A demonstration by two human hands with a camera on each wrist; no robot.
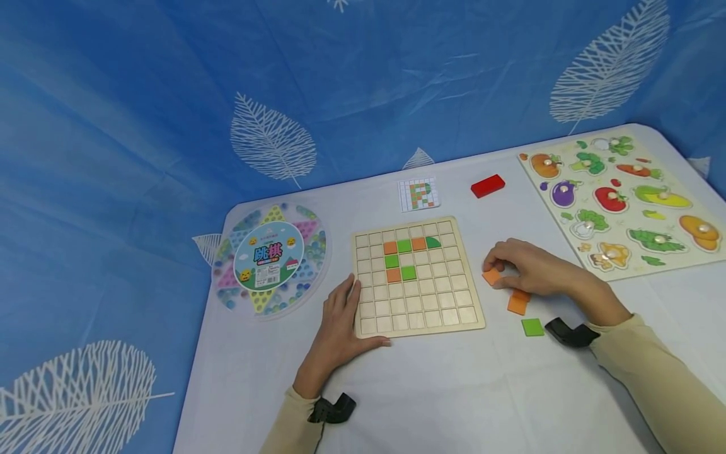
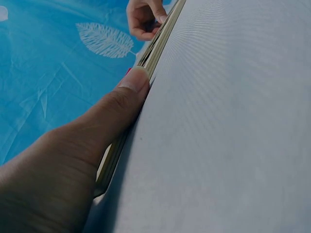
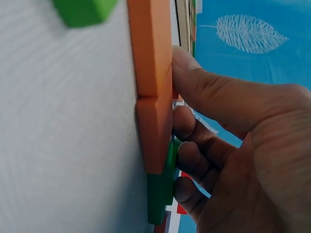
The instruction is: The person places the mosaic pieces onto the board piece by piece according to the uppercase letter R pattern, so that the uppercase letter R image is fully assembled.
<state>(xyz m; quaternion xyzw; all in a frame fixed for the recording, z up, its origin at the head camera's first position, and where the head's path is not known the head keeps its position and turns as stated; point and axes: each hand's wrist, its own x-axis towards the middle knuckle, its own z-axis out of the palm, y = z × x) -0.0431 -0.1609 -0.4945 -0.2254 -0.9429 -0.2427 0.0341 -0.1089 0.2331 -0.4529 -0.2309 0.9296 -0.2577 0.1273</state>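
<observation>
A wooden grid board (image 1: 420,304) lies on the white-covered table, with several orange and green tiles and a dark green rounded piece (image 1: 433,242) in its upper cells. My left hand (image 1: 339,328) rests at the board's lower left corner, fingers along the left edge and thumb (image 2: 124,99) against the front edge. To the right of the board, my right hand (image 1: 530,268) pinches an orange tile (image 1: 491,276) between thumb and fingers. Another orange tile (image 1: 517,306) and a light green tile (image 1: 532,327) lie below that hand. Green pieces (image 3: 163,189) show near its fingertips in the right wrist view.
Behind the board lie a pattern card (image 1: 418,194) and a red block (image 1: 488,186). A round Chinese checkers set (image 1: 269,258) is at the left, a vegetable knob puzzle (image 1: 624,202) at the right. A blue leaf-print cloth (image 1: 397,82) hangs behind the table.
</observation>
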